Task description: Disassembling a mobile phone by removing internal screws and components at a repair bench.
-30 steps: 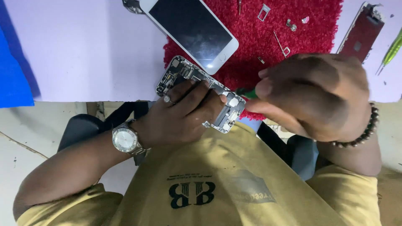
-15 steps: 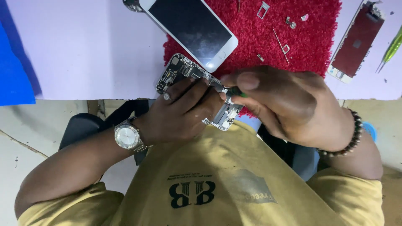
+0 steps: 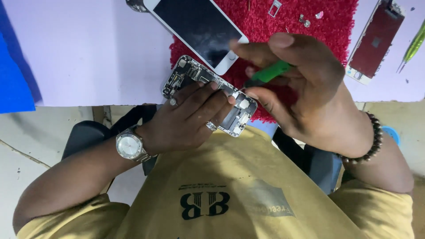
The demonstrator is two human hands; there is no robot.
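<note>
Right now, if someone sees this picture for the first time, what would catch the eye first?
First, the opened phone body at the centre, steadied by the left hand, while the right hand holds a green-handled tool to it. Behind them, a bright red mat carries a white phone lying screen up. A detached screen panel lies far right.
</note>
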